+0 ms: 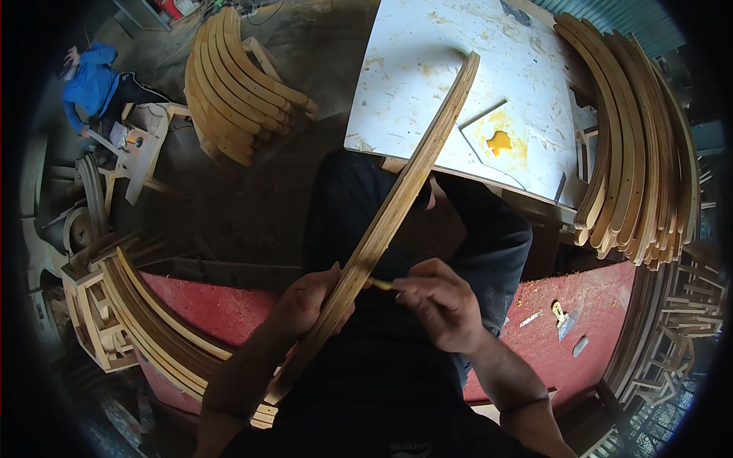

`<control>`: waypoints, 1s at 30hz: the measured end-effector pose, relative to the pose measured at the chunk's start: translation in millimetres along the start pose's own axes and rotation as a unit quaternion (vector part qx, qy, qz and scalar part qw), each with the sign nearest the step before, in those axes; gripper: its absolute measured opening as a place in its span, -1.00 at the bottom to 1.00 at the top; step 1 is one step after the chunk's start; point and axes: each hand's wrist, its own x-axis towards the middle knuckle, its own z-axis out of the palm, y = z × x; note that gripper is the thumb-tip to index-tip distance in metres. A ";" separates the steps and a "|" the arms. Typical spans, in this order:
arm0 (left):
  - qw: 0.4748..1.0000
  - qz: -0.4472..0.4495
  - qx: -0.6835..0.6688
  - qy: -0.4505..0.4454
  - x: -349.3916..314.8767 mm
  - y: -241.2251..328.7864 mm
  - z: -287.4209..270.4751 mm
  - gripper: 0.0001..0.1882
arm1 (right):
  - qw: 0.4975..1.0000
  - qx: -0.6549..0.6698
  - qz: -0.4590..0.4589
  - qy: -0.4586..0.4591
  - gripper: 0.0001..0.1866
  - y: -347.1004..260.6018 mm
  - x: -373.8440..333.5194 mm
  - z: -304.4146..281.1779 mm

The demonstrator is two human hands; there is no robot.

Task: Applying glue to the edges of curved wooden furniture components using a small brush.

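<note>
Left hand (309, 299) is curling its fingers round the wooden slat (402, 191); right hand (439, 305) is pinching a yellowish stick (383, 285) beside it

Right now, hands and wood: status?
Left hand grips wood strip. Right hand pinches thin yellow stick at strip's edge. Strip's far end over white table, yellow puddle to its right.
</note>
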 end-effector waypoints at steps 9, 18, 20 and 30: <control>0.999 -0.011 0.027 0.030 -5.6 9.5 6.6 -0.27 | 0.989 0.023 -0.022 0.147 -0.79 45.3 18.1 15.7; 1.000 -0.003 0.021 0.019 -8.2 7.9 3.5 -0.27 | 0.986 -0.077 -0.132 0.067 -0.76 46.7 8.2 19.0; 1.000 0.001 0.023 0.017 -9.0 5.8 0.2 -0.27 | 0.990 -0.042 -0.099 0.090 -0.79 46.6 3.6 15.0; 1.000 -0.003 0.025 0.017 -11.0 10.3 5.2 -0.29 | 0.983 -0.045 -0.095 0.150 -0.78 57.3 20.9 14.9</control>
